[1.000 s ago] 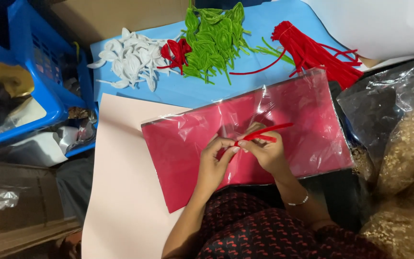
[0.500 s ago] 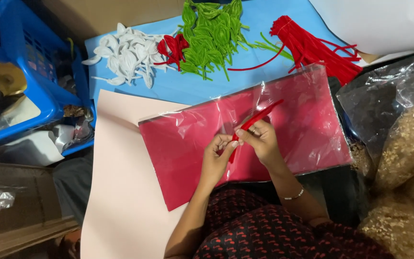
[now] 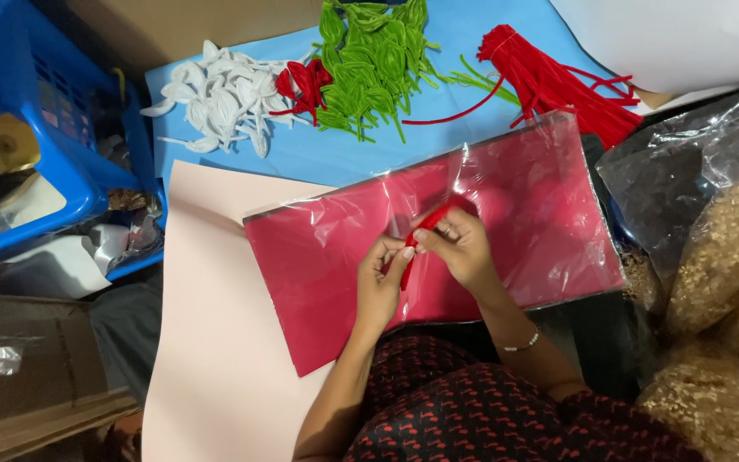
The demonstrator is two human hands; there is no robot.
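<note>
Two hands meet over the middle of a red sheet pack in clear wrap [image 3: 318, 274], which lies across the person's lap and serves as a flat working surface, close enough for fine finger work. The left hand [image 3: 380, 287] and the right hand [image 3: 462, 250] both pinch a red fuzzy wire [image 3: 425, 227], fingers curled nearly shut around it, thumbs and forefingers pressed to the strand so that it can be bent between them; the wire sits just above the pack, folded between the fingertips, and how exactly it is looped is hidden by the fingers. Under the pack a pale pink sheet [image 3: 207, 342] spreads out to the left, and beyond it a blue sheet [image 3: 335, 154] carries sorted heaps within arm's reach: white leaf shapes [image 3: 220, 94], a few red loops [image 3: 301, 84], green leaf shapes [image 3: 369, 60] and a bundle of straight red wires [image 3: 549, 81], each colour kept apart so a piece is easy to pick. A blue crate [image 3: 62, 137] stands at the left, and clear bags of tan filling [image 3: 720, 257] rest at the right
</note>
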